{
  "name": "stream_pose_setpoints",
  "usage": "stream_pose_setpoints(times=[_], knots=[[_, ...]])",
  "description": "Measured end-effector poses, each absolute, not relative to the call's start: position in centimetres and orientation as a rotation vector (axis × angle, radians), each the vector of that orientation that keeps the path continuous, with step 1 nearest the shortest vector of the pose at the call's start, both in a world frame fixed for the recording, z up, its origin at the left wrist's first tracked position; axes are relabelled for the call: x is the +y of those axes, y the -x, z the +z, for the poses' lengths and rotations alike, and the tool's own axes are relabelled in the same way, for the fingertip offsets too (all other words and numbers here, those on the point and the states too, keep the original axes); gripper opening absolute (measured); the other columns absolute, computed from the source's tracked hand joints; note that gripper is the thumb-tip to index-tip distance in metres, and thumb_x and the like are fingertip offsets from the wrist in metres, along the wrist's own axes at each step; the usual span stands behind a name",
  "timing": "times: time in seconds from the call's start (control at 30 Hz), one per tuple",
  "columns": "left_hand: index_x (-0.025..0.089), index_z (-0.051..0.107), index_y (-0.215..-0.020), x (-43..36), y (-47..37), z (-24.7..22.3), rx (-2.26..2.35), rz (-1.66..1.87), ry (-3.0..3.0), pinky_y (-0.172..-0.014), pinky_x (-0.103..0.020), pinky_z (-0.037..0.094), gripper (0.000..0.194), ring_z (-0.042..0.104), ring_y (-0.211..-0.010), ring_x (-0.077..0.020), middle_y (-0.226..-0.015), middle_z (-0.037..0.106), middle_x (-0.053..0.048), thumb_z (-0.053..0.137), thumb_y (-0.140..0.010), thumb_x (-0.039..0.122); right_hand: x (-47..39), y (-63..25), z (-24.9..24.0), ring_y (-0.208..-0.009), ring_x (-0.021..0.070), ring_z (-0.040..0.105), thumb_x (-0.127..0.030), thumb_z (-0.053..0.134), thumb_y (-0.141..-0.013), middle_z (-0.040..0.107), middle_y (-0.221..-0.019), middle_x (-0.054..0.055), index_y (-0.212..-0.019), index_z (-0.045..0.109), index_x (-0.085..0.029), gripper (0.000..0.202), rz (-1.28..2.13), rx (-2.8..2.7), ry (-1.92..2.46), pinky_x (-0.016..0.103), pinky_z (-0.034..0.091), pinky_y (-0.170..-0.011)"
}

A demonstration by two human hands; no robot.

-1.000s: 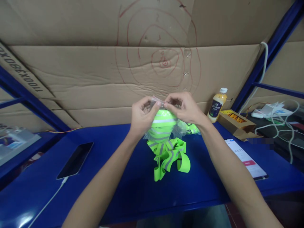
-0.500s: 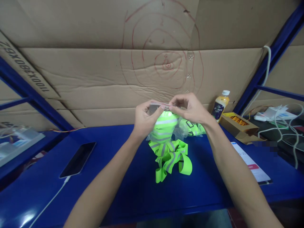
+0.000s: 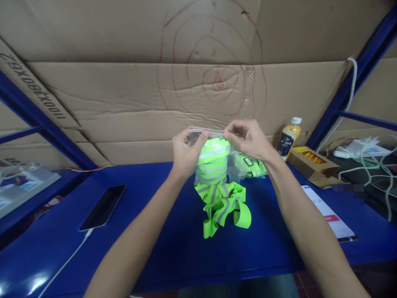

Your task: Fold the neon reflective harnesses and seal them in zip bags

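A clear zip bag [image 3: 212,165] filled with folded neon-green straps with grey stripes hangs upright between my hands. My left hand [image 3: 187,152] pinches the left part of its top edge, thumb in front. At the right end of the same red-lined seal, my right hand [image 3: 246,138] grips with thumb and fingers pressed together. Loose green reflective straps [image 3: 225,207] lie in a tangle on the blue table just below the bag. Behind my right hand lies another clear bag with green material [image 3: 252,166], partly hidden.
On the blue table [image 3: 173,256] a dark phone [image 3: 104,207] with a white cable lies left. To the right are a lit phone [image 3: 328,213], a drink bottle [image 3: 288,138], an open cardboard box [image 3: 313,165] and tangled white cables [image 3: 369,163]. Cardboard [image 3: 124,95] walls the back.
The bag's top edge has come straighter and flatter between my hands, with more of the seal showing. My left hand has shifted slightly left. The loose straps have stayed put.
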State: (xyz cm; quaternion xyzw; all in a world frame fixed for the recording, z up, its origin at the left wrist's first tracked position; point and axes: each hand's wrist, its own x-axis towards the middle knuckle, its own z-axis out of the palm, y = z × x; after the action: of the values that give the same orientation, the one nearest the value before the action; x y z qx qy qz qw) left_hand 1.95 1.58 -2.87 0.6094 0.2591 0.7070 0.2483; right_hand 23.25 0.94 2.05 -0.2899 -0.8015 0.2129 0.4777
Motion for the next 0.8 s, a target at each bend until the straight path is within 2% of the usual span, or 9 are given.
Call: stream_pose_setpoints(times=[0.23,0.37,0.5,0.67,0.8], knots=[[0.019,0.08,-0.086,1.8,-1.7,-2.4,0.695,1.948,-1.565,-0.071,-0.027,0.058,0.028,0.071,-0.073,-0.0156,-0.086,0.08,-0.005,0.092,-0.081,0.045,0.9,-23.5,2.2,-0.07,0.0145,0.054,-0.052,0.09,-0.08,0.066,-0.075,0.003,-0.079,0.071,-0.017,0.04,0.644,-1.897,0.734,0.028,0.045,-0.066],[0.019,0.079,-0.084,1.9,-1.4,-2.4,0.669,1.945,-1.543,-0.068,-0.026,0.057,0.025,0.069,-0.07,-0.0144,-0.082,0.079,-0.003,0.092,-0.082,0.041,0.8,-23.7,2.3,-0.069,0.0147,0.057,-0.054,0.094,-0.077,0.069,-0.075,0.004,-0.08,0.073,-0.016,0.044,0.687,-1.878,0.769,0.028,0.044,-0.063],[0.019,0.077,-0.081,2.1,-1.2,-2.3,0.71,1.933,-1.506,-0.064,-0.026,0.056,0.026,0.067,-0.066,-0.014,-0.078,0.076,-0.003,0.093,-0.079,0.04,0.8,-24.0,2.2,-0.064,0.0138,0.057,-0.057,0.095,-0.077,0.068,-0.07,0.003,-0.079,0.072,-0.016,0.047,0.695,-1.865,0.786,0.028,0.042,-0.06],[0.018,0.075,-0.076,1.9,-1.3,-1.8,0.723,1.919,-1.411,-0.06,-0.025,0.055,0.027,0.065,-0.062,-0.0131,-0.075,0.076,-0.003,0.094,-0.073,0.037,1.1,-23.9,1.9,-0.065,0.0152,0.062,-0.06,0.095,-0.077,0.071,-0.073,0.006,-0.081,0.074,-0.015,0.05,0.772,-1.862,0.778,0.029,0.046,-0.06],[0.018,0.074,-0.077,2.3,-0.8,-1.5,0.76,1.895,-1.376,-0.057,-0.025,0.054,0.023,0.065,-0.061,-0.0135,-0.076,0.075,-0.004,0.091,-0.074,0.033,1.2,-23.5,1.6,-0.064,0.0145,0.06,-0.066,0.093,-0.076,0.07,-0.071,0.005,-0.08,0.073,-0.016,0.054,0.78,-1.824,0.748,0.029,0.047,-0.06]])
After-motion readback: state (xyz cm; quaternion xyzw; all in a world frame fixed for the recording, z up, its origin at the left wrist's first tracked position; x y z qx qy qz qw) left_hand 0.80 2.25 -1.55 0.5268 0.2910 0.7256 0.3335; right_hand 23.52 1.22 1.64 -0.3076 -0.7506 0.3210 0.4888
